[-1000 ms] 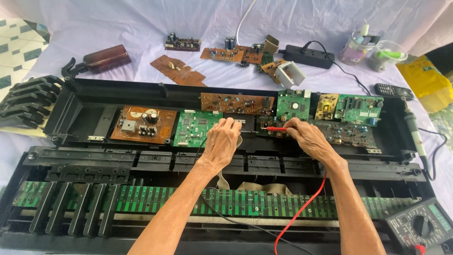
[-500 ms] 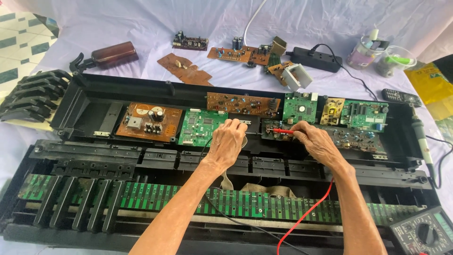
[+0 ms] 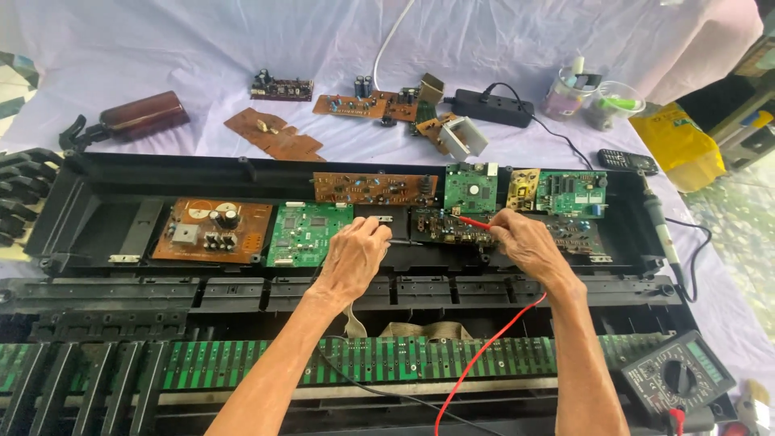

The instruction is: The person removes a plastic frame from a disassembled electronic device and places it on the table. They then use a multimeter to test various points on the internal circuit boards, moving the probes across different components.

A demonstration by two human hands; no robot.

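Note:
An opened black keyboard case [image 3: 97, 173] lies across the cloth with several circuit boards inside. My left hand [image 3: 355, 254] pinches a black test probe [image 3: 401, 241], its tip at the left edge of a dark circuit board [image 3: 440, 226]. My right hand [image 3: 523, 242] holds a red test probe [image 3: 472, 223] whose tip touches the same board. A red lead [image 3: 484, 351] and a black lead [image 3: 363, 386] run down toward a multimeter [image 3: 676, 378] at the lower right. A green board [image 3: 308, 232] sits just left of my left hand.
A brown board with capacitors [image 3: 211, 230] lies at the case's left. Loose boards [image 3: 355, 105], a black power adapter [image 3: 492, 106], plastic cups [image 3: 569, 90], a yellow bag [image 3: 676, 145] and a remote [image 3: 627, 161] lie behind. A soldering iron [image 3: 655, 218] rests at right. Green key contact strips [image 3: 387, 363] run along the front.
The view has shifted and both hands have stayed on the dark board. The red probe tip has moved slightly along the board; the left hand holds its place.

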